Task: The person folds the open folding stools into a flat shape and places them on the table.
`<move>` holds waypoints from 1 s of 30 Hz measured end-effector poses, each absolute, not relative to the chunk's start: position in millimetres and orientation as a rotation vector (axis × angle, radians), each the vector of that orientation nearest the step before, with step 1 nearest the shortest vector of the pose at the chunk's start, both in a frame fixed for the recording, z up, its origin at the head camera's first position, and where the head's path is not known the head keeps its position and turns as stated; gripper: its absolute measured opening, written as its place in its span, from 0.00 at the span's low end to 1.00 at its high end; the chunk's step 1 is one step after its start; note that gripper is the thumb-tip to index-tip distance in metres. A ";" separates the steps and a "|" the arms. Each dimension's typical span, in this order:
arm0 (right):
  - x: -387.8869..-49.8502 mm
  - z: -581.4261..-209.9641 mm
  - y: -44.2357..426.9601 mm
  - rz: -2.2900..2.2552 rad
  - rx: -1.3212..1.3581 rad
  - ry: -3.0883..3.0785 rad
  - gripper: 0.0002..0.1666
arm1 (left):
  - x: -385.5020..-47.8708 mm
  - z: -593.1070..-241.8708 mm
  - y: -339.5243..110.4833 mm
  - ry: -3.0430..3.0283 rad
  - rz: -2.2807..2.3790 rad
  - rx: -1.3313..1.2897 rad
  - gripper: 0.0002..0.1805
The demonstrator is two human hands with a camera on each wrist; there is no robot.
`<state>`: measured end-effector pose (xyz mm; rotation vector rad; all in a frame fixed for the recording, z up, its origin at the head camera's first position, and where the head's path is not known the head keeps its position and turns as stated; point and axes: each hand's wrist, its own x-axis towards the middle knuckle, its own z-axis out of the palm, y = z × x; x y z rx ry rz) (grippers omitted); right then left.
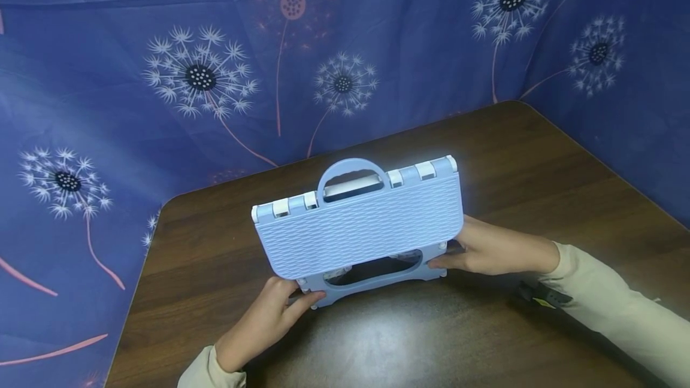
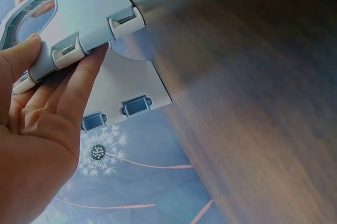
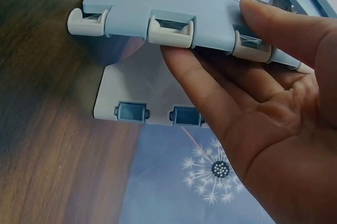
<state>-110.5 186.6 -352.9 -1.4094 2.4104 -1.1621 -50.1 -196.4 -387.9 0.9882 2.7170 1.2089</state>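
Note:
A light blue folding stool (image 1: 361,226) with a ribbed top, white hinge pieces and an arched handle (image 1: 350,166) is held over the table, its top panel tilted toward the camera. At its lower left corner the left hand (image 1: 264,316) grips a leg panel, thumb in front. The right hand (image 1: 485,247) grips the same panel's right end. In the left wrist view, the left hand (image 2: 47,113) has its thumb on one face and fingers beneath the hinged edge (image 2: 68,50). The right wrist view shows the right hand (image 3: 263,103) pinching the edge beside white hinge clips (image 3: 171,31).
The brown wooden table (image 1: 199,268) has rounded back corners. Behind and beside it hangs a blue cloth (image 1: 409,47) with dandelion prints. A dark strap (image 1: 544,295) with a yellow mark is by the right sleeve.

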 end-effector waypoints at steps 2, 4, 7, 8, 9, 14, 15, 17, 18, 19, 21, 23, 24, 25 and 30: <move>-110.9 -352.8 186.6 -1.167 -1.407 2.400 0.53 | -50.4 -388.1 -196.1 2.710 1.215 0.980 0.19; -111.2 -353.1 186.6 -1.167 -1.399 2.390 0.52 | -50.7 -388.4 -196.1 2.705 1.222 0.970 0.19; -111.3 -354.2 186.7 -1.163 -1.363 2.381 0.52 | -51.1 -389.0 -196.3 2.698 1.231 0.961 0.18; -111.2 -354.5 186.8 -1.162 -1.352 2.377 0.52 | -51.2 -389.3 -196.4 2.698 1.232 0.958 0.18; -111.3 -354.9 187.0 -1.160 -1.341 2.377 0.52 | -51.4 -389.6 -196.6 2.699 1.233 0.957 0.18; -111.7 -355.7 188.1 -1.168 -1.330 2.365 0.51 | -51.9 -390.9 -196.9 2.692 1.239 0.939 0.19; -111.9 -355.7 188.3 -1.167 -1.334 2.365 0.50 | -51.9 -390.9 -196.9 2.690 1.241 0.934 0.19; -112.3 -356.3 188.2 -1.170 -1.340 2.358 0.49 | -51.9 -390.9 -197.0 2.686 1.241 0.924 0.19; -112.4 -356.5 188.2 -1.171 -1.345 2.355 0.49 | -51.9 -390.9 -197.1 2.685 1.241 0.919 0.19; -112.6 -356.3 188.2 -1.172 -1.346 2.351 0.48 | -51.9 -390.8 -197.1 2.685 1.242 0.916 0.19; -113.2 -355.8 188.5 -1.169 -1.352 2.347 0.47 | -52.0 -390.6 -196.9 2.687 1.243 0.918 0.19; -113.3 -355.1 188.9 -1.166 -1.346 2.346 0.47 | -52.3 -390.4 -196.6 2.685 1.247 0.915 0.20; -113.2 -354.9 189.1 -1.163 -1.343 2.347 0.46 | -52.5 -390.5 -196.5 2.683 1.250 0.918 0.20; -113.3 -354.6 189.2 -1.159 -1.341 2.350 0.46 | -52.7 -390.4 -196.4 2.682 1.251 0.917 0.21; -113.1 -355.1 188.9 -1.159 -1.329 2.340 0.45 | -52.8 -390.8 -197.3 2.690 1.234 0.915 0.20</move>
